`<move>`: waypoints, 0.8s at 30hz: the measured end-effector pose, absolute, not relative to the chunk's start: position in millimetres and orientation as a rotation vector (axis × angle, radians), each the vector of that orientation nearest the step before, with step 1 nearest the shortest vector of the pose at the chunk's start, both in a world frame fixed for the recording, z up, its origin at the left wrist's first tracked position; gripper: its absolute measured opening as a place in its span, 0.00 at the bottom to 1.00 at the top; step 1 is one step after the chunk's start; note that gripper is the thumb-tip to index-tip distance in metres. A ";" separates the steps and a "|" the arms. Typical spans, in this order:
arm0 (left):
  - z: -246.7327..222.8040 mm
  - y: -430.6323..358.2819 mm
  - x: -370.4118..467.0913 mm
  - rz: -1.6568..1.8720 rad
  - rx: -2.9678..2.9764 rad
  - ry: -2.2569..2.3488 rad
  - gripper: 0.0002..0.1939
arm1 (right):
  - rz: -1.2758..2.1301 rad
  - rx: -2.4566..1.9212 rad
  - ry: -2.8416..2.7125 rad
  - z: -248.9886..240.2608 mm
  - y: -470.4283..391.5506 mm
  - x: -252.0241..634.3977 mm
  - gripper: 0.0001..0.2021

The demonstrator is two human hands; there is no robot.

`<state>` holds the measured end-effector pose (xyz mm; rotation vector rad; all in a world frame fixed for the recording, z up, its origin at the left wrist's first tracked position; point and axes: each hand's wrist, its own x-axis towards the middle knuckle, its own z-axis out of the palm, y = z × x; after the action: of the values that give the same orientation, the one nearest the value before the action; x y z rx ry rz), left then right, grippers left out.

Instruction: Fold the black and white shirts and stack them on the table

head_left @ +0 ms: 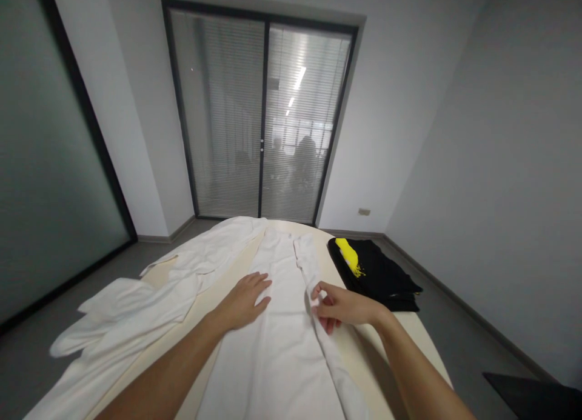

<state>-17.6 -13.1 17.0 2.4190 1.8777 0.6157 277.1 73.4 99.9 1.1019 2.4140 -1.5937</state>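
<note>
A long white garment (287,347) lies lengthwise down the middle of the table, its right side folded inward along a wavy edge. My left hand (245,300) rests flat on its left side with the fingers spread. On the right border, my right hand (334,306) has curled fingers and thumb closed on the folded edge of the cloth, lifting it slightly. What kind of garment it is cannot be made out. The near end runs out of view at the bottom.
Other crumpled white clothing (150,311) hangs over the left edge of the pale rounded table (377,353). Folded black clothing (386,271) with a yellow print lies at the right edge. Beyond stands a glass door with blinds (231,129). A dark object (531,396) shows at lower right.
</note>
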 end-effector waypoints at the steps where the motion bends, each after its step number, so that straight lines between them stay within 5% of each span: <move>1: 17.4 -13.1 -17.2 0.612 2.417 1.875 0.24 | -1.568 1.081 2.350 98.6 72.2 276.1 0.30; 6: 17.5 -12.8 -16.1 0.608 2.407 1.869 0.24 | -1.477 1.042 2.218 91.8 69.5 273.3 0.34; 15: 20.1 -13.5 -14.9 0.581 2.406 1.885 0.25 | -0.936 1.172 2.386 107.9 56.1 265.5 0.12; 24: 13.4 -11.8 -18.3 0.623 2.417 1.865 0.25 | -1.387 0.964 2.503 106.2 57.0 261.8 0.10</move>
<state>-18.3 -11.8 13.4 2.4168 1.8653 0.6231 261.8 57.0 106.2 0.9639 2.5029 -1.3869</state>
